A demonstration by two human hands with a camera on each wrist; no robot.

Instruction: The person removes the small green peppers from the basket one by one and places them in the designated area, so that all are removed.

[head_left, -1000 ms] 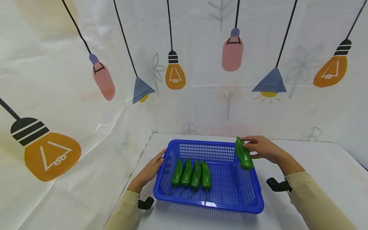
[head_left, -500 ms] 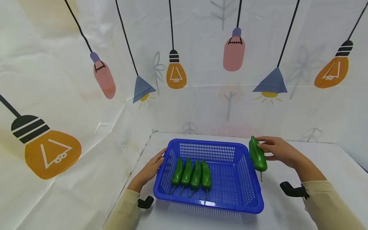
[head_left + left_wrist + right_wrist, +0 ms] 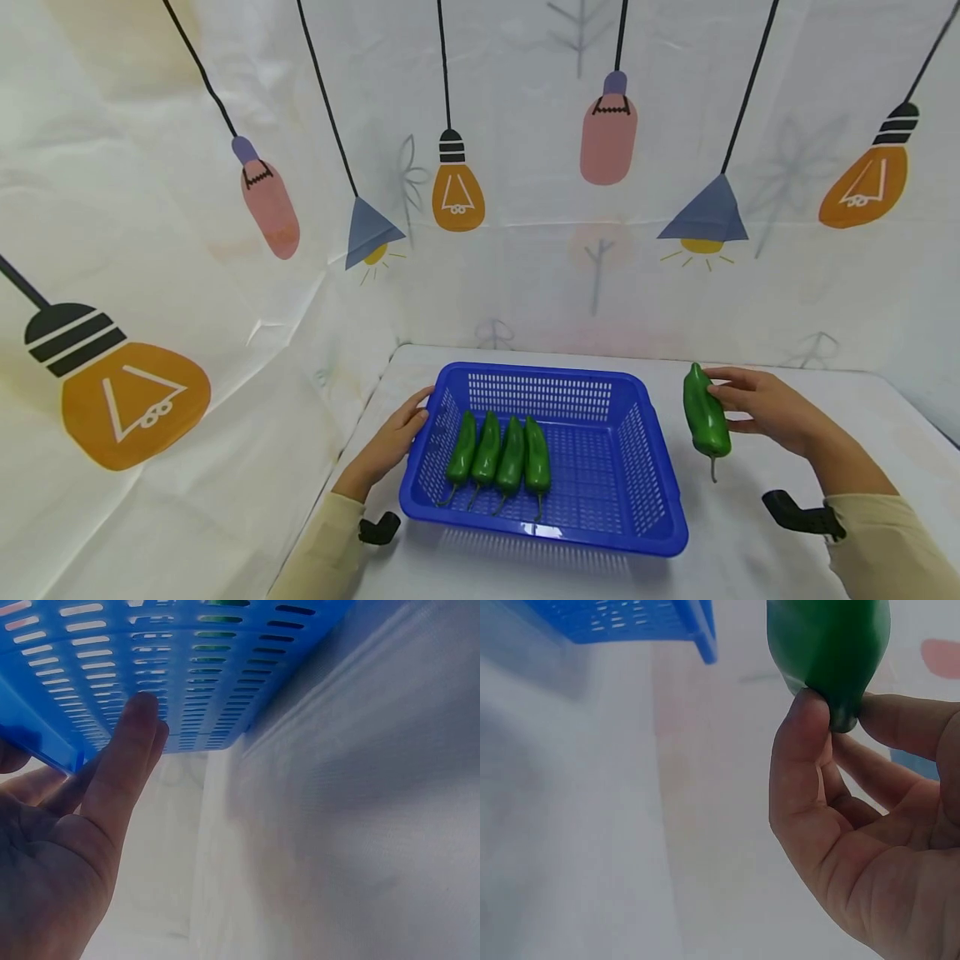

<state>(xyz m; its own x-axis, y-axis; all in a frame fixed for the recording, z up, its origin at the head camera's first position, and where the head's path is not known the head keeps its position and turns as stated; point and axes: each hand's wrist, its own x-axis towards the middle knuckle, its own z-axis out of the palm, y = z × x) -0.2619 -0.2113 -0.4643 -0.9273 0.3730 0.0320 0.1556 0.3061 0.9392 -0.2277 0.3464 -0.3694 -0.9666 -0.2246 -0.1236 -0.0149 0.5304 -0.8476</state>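
Observation:
A blue plastic basket [image 3: 652, 467] stands on the white table, with several green peppers [image 3: 487, 450] side by side in its left half. My left hand [image 3: 390, 446] holds the basket's left rim; in the left wrist view its fingers lie against the slotted wall [image 3: 187, 682]. Out to the right of the basket, my right hand [image 3: 783, 412] pinches one green pepper [image 3: 706, 412], stem end hanging down, above the table. The right wrist view shows the thumb and fingers of the right hand [image 3: 870, 802] around the tip of this pepper [image 3: 829, 641].
White table surface [image 3: 840, 392] extends right of the basket. Behind and to the left rises a white sheet [image 3: 525, 275] printed with lamps and bulbs. A black strap piece [image 3: 798, 514] sits at the right wrist, another [image 3: 379, 528] at the left.
From above the basket's right rim, my right hand has carried the pepper rightward, clear of the basket. The left hand, the basket and the peppers inside have stayed in place.

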